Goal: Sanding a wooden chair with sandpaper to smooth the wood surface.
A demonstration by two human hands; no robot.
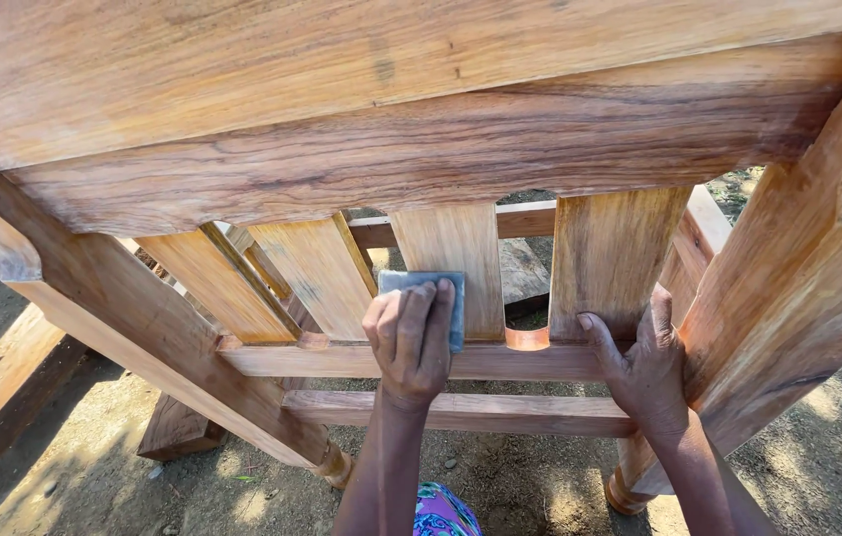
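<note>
The left hand (411,342) presses a grey sanding pad (428,298) flat against a middle slat (456,268) of the wooden chair (421,149), fingers grasping it. The right hand (644,362) rests released on the lower rail (530,362), bracing the chair.

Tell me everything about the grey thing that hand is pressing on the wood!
The grey pad looks like a small rectangular sanding block or sheet, dull blue-grey and flat. It lies flat against an upright wooden slat of the furniture, just above the lower rail. The left hand covers its lower part, fingers spread over it; only its top edge and right side show. Nothing else touches it.
</note>
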